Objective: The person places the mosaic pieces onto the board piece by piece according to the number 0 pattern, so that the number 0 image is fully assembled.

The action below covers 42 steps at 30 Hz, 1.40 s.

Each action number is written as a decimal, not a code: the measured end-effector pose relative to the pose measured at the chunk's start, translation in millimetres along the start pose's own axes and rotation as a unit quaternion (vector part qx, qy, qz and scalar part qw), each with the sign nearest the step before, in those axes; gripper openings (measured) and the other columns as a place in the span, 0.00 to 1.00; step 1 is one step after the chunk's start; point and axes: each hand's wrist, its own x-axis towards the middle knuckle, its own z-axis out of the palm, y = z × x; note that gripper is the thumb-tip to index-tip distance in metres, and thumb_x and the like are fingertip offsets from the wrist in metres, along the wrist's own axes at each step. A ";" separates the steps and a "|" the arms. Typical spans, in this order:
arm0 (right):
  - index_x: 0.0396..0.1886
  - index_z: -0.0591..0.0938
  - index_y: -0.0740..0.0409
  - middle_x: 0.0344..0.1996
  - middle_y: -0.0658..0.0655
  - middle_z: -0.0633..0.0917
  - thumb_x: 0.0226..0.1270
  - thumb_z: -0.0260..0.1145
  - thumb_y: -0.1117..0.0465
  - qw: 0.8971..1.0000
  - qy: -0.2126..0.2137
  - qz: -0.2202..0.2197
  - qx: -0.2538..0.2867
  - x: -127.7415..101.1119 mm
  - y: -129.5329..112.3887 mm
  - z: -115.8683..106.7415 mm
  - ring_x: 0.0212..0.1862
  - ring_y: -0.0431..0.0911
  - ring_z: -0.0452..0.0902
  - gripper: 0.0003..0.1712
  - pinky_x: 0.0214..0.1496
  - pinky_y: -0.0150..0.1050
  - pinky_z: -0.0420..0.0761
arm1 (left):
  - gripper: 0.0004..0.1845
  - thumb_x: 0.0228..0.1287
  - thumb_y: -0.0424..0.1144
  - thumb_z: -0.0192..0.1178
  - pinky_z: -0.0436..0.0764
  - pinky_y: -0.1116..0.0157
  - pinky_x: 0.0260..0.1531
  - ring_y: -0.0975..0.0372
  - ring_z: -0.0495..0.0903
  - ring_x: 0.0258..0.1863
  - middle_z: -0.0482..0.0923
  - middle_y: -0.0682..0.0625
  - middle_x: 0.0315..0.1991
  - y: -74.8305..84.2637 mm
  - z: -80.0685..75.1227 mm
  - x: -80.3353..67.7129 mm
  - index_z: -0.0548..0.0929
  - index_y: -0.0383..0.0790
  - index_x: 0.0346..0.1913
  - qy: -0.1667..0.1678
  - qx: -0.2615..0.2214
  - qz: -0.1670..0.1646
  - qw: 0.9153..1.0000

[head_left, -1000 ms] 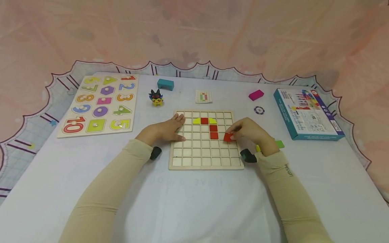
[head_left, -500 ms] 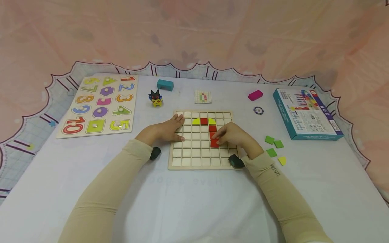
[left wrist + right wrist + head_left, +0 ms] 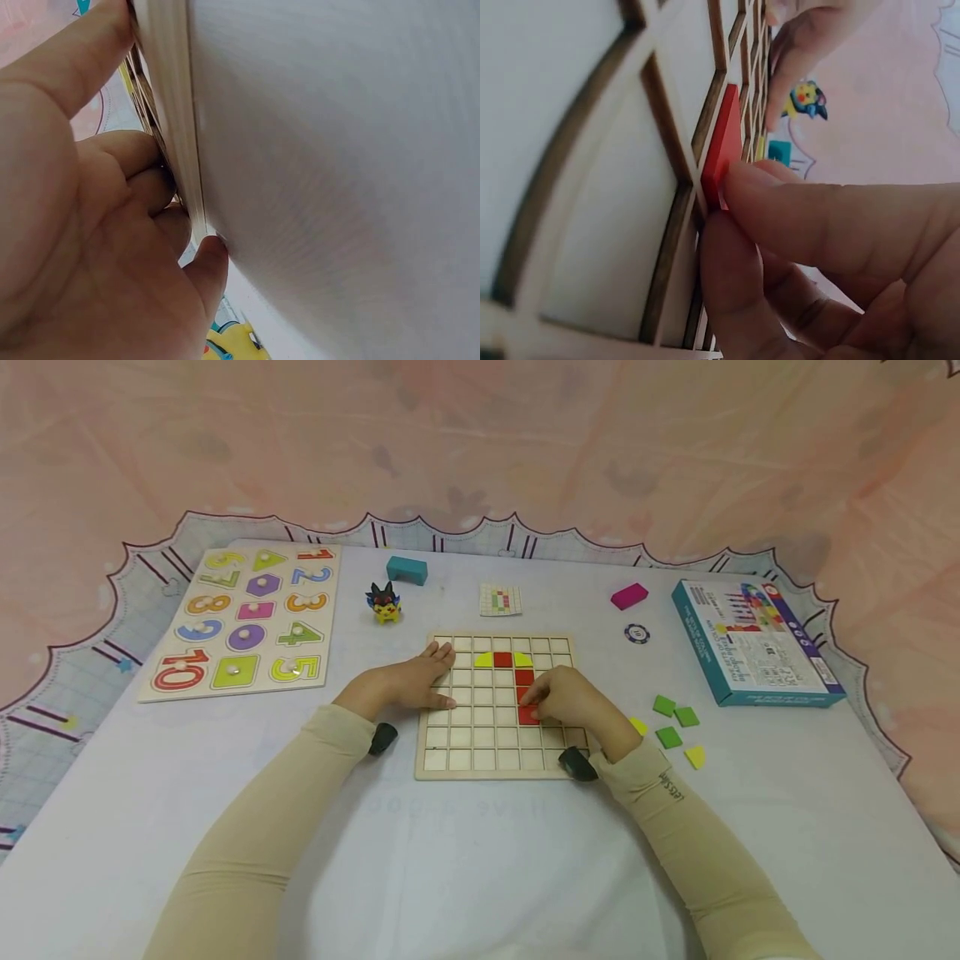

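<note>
A wooden grid board [image 3: 461, 737] lies on the white cloth. My left hand [image 3: 408, 683] rests on its left edge with fingers spread, and the left wrist view shows fingertips along the board's side. With thumb and fingers my right hand [image 3: 573, 700] pinches a red square tile [image 3: 528, 717] at a grid cell; in the right wrist view the red tile [image 3: 724, 146] stands tilted and slightly raised over the cell frame. Above it are a red tile [image 3: 524, 677] and another partly hidden by the fingers. In the upper row a red tile [image 3: 502, 659] sits between two yellow quarter-round tiles [image 3: 484, 660].
Green square tiles [image 3: 669, 737] and yellow tiles [image 3: 695, 757] lie right of the board. Behind it is a pattern card [image 3: 500, 600]. A number puzzle [image 3: 255, 610], small figure [image 3: 385, 602], teal block [image 3: 407, 570], pink block [image 3: 629, 596], round chip [image 3: 637, 633] and box [image 3: 757, 643] stand around.
My right hand has carried the red tile leftward from the board's right side to the cell below the red column, then stayed there. The left hand has not moved.
</note>
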 end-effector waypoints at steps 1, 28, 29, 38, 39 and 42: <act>0.36 0.86 0.60 0.35 0.56 0.84 0.53 0.66 0.71 1.000 0.003 -0.004 0.000 -0.2 0.4 0.0 0.40 0.47 0.74 0.10 0.45 0.39 0.75 | 0.47 0.65 0.50 0.54 0.38 0.53 0.70 0.50 0.25 0.71 0.28 0.41 0.73 0.2 0.0 0.1 0.36 0.33 0.71 0.000 0.000 0.002 1.000; 0.44 0.82 0.65 0.41 0.61 0.82 0.57 0.61 0.69 0.997 0.027 0.069 0.031 -58.6 62.0 -56.6 0.40 0.49 0.74 0.14 0.41 0.35 0.76 | 0.47 0.65 0.50 0.54 0.37 0.52 0.70 0.49 0.25 0.71 0.28 0.40 0.73 1.5 1.4 4.0 0.37 0.31 0.71 -0.002 -0.007 0.022 1.000; 0.44 0.82 0.66 0.41 0.62 0.82 0.57 0.61 0.69 0.996 0.026 0.073 0.032 -62.9 67.3 -59.0 0.40 0.48 0.74 0.14 0.41 0.35 0.76 | 0.47 0.65 0.50 0.54 0.37 0.52 0.70 0.49 0.25 0.71 0.28 0.40 0.73 1.4 1.4 3.9 0.37 0.31 0.71 -0.002 -0.007 0.021 1.000; 0.49 0.80 0.66 0.45 0.62 0.82 0.59 0.62 0.64 0.993 0.019 0.110 0.028 -94.7 107.4 -75.8 0.44 0.48 0.75 0.18 0.47 0.43 0.72 | 0.47 0.65 0.50 0.54 0.37 0.52 0.70 0.48 0.26 0.71 0.28 0.38 0.73 -1.9 -0.3 -0.2 0.37 0.30 0.71 0.002 0.004 0.012 1.000; 0.48 0.80 0.67 0.45 0.62 0.82 0.59 0.61 0.64 0.993 0.019 0.112 0.023 -98.5 112.7 -77.0 0.44 0.48 0.74 0.18 0.46 0.42 0.73 | 0.47 0.65 0.50 0.54 0.37 0.52 0.70 0.48 0.26 0.71 0.28 0.38 0.73 -1.9 -0.4 -0.3 0.37 0.30 0.71 0.003 0.004 0.013 1.000; 0.48 0.80 0.67 0.44 0.61 0.82 0.57 0.62 0.65 0.992 0.017 0.122 0.016 -109.4 127.2 -79.0 0.43 0.46 0.73 0.19 0.44 0.39 0.73 | 0.46 0.65 0.50 0.54 0.37 0.52 0.70 0.48 0.26 0.71 0.28 0.39 0.73 -1.7 -0.5 0.1 0.37 0.30 0.71 0.001 0.002 0.014 1.000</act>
